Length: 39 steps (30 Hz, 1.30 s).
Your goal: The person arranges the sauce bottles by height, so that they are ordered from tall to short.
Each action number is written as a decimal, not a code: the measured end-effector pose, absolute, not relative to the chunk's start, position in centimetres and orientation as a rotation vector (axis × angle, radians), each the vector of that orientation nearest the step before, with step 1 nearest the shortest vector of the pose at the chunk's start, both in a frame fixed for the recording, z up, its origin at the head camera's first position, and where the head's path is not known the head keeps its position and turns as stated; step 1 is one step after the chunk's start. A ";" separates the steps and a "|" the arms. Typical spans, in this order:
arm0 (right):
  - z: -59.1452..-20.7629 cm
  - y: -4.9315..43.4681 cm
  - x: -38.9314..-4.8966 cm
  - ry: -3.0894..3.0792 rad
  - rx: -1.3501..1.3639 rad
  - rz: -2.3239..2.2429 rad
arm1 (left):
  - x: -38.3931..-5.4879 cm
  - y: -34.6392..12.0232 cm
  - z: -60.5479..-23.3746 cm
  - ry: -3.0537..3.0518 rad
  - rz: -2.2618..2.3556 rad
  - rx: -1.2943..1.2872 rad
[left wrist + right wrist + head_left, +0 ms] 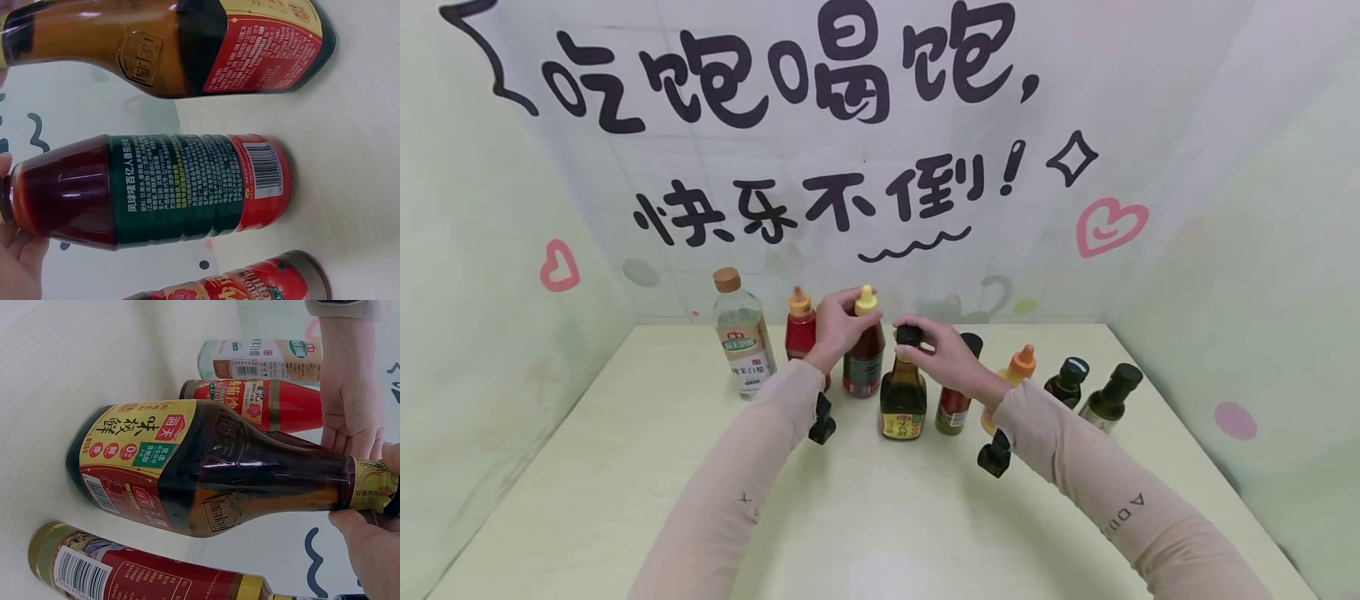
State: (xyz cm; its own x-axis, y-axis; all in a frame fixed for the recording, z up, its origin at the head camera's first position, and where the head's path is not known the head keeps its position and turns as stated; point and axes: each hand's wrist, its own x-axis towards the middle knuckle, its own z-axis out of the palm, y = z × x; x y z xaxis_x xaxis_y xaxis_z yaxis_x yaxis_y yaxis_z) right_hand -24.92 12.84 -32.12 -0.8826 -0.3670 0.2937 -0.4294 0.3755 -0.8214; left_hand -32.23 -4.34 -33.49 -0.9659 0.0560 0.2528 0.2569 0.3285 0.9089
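Note:
My left hand (pixel 837 327) holds a dark red ketchup bottle (pixel 862 368) by the neck, just under its yellow nozzle cap. Its green back label with small print and a barcode shows in the left wrist view (pixel 178 187). With thumb and fingers, my right hand (pixel 950 358) grips the neck of a soy sauce bottle (pixel 903 396) below the black cap. This brown glass bottle (pixel 206 469) has a yellow and red label. Both bottles stand upright on the table, side by side with a small gap.
Left of my hands stand a red sauce bottle (pixel 801 337) and a clear white vinegar bottle (pixel 744 337). To the right are a red-labelled bottle (pixel 953 408), an orange-capped squeeze bottle (pixel 1022 364) and two dark bottles, one (pixel 1067 382) nearer. A printed wall (pixel 865 283) closes off the back.

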 end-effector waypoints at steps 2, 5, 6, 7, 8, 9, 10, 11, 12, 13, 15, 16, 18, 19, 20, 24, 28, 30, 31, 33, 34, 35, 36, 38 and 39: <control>-31.5 12.7 -24.4 -2.557 0.733 1.557 | -32.3 -4.2 -33.6 -2.408 -1.687 -0.288; -30.6 12.5 -23.7 -2.566 0.727 1.552 | -32.5 -4.0 -34.0 -2.404 -1.672 -0.283; -30.5 12.4 -23.6 -2.569 0.719 1.560 | -32.5 -4.0 -34.1 -2.402 -1.668 -0.278; -30.5 12.4 -23.6 -2.570 0.713 1.568 | -32.5 -4.0 -34.2 -2.401 -1.662 -0.272; -30.5 12.4 -23.5 -2.571 0.715 1.561 | -32.6 -4.1 -34.3 -2.399 -1.659 -0.264; -30.5 12.4 -23.5 -2.571 0.718 1.558 | -32.7 -4.1 -34.4 -2.394 -1.661 -0.256; -30.4 12.4 -23.5 -2.571 0.717 1.558 | -32.7 -4.1 -34.5 -2.387 -1.664 -0.249; -30.5 12.4 -23.5 -2.569 0.718 1.559 | -32.7 -4.2 -34.5 -2.383 -1.664 -0.240; -30.5 12.4 -23.5 -2.570 0.718 1.560 | -32.8 -4.2 -34.5 -2.378 -1.663 -0.234; -30.5 12.4 -23.5 -2.570 0.720 1.559 | -32.8 -4.3 -34.5 -2.376 -1.665 -0.227; -30.5 12.4 -23.5 -2.572 0.719 1.569 | -32.9 -4.4 -34.5 -2.376 -1.669 -0.217; -30.4 12.5 -23.6 -2.573 0.720 1.574 | -32.9 -4.4 -34.5 -2.380 -1.667 -0.215; -30.5 12.5 -23.7 -2.574 0.718 1.579 | -32.9 -4.5 -34.5 -2.384 -1.666 -0.214; -30.5 12.6 -23.7 -2.574 0.719 1.578 | -32.9 -4.5 -34.5 -2.382 -1.667 -0.216; -30.6 12.6 -23.8 -2.573 0.721 1.575 | -32.9 -4.6 -34.5 -2.379 -1.666 -0.221; -31.8 12.8 -24.8 -2.562 0.731 1.590 | -33.1 -4.8 -34.7 -2.373 -1.673 -0.236; -33.0 13.0 -25.8 -2.561 0.748 1.597 | -33.5 -5.0 -35.1 -2.385 -1.674 -0.219; -33.1 13.0 -25.9 -2.567 0.747 1.579 | -33.6 -5.0 -35.2 -2.390 -1.679 -0.214; -33.1 13.1 -25.9 -2.569 0.745 1.573 | -33.6 -5.0 -35.2 -2.391 -1.685 -0.214; -33.1 13.2 -25.9 -2.572 0.739 1.561 | -33.6 -4.9 -35.1 -2.396 -1.694 -0.215; -33.1 13.2 -25.9 -2.571 0.736 1.557 | -33.6 -4.8 -35.0 -2.400 -1.697 -0.216; -33.1 13.2 -25.8 -2.570 0.732 1.555 | -33.6 -4.8 -34.9 -2.400 -1.700 -0.222; -33.1 13.2 -25.8 -2.570 0.732 1.557 | -33.6 -4.8 -34.9 -2.401 -1.701 -0.225; -33.0 13.3 -25.8 -2.565 0.734 1.561 | -33.7 -4.8 -34.8 -2.405 -1.704 -0.232; -33.0 13.3 -25.8 -2.562 0.735 1.563 | -33.7 -4.8 -34.8 -2.406 -1.710 -0.236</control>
State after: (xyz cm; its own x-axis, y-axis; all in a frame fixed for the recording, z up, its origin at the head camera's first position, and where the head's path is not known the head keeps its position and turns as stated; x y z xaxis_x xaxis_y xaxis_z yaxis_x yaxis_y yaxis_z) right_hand -25.82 13.27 -32.96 -0.8856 -0.3682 0.2831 -0.4202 0.3753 -0.8262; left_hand -33.68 -4.83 -34.79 -0.9711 0.0251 0.2373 0.2323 0.3262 0.9163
